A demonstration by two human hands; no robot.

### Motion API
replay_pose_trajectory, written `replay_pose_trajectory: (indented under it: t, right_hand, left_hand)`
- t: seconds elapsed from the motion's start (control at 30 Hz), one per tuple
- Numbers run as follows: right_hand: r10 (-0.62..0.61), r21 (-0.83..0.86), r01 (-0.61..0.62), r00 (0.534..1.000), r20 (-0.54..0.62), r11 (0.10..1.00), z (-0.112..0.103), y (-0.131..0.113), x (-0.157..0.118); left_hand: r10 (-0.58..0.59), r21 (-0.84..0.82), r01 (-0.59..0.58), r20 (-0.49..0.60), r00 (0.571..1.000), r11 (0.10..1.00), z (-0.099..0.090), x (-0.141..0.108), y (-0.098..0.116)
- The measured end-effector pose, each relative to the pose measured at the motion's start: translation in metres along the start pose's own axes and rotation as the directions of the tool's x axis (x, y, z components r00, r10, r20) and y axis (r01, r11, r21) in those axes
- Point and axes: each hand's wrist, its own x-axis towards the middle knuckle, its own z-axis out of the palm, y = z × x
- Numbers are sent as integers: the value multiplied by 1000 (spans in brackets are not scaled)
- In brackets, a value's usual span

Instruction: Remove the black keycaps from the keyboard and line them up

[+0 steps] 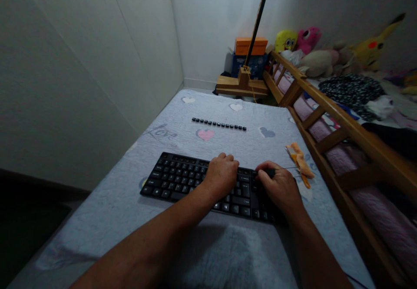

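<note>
Right grip (282, 189) holds a half-hidden wire-ended tool (270, 173), while left grip (221, 175), covering part of the keyboard (182, 175), cannot be read.

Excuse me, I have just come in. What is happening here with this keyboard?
A person works at a black keyboard with bare hands. The left hand rests on it; the right hand, at its upper right, holds a wire tool. Beyond it, small black keycaps lie in a row, and an orange cloth lies to the right.
</note>
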Motion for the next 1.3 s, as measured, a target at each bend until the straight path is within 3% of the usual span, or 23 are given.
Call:
replay_pose_trajectory:
  t: [0.2, 0.4, 0.8, 1.1, 1.3]
  right_hand:
    - [-21, 33, 20, 999, 29, 999, -2, 0, -2]
    - [96, 84, -98, 995, 27, 992, -2, 2, 3]
    - [74, 88, -76, 997, 23, 993, 0, 2, 0]
    - [163, 147, -169, 985, 55, 974, -1, 4, 8]
    - [84, 120, -92, 994, 71, 989, -4, 8, 6]
  left_hand:
    - [3, 2, -3, -8, 1000, 1000, 0, 0, 0]
    - [4, -3, -4, -11, 1000, 1000, 1, 0, -1]
    - [12, 14, -12, -26, 1000, 1000, 4, 0, -2]
    - [18, 1, -18, -33, 999, 1000, 4, 0, -2]
    - [15, 0, -15, -21, 1000, 1000, 2, 0, -1]
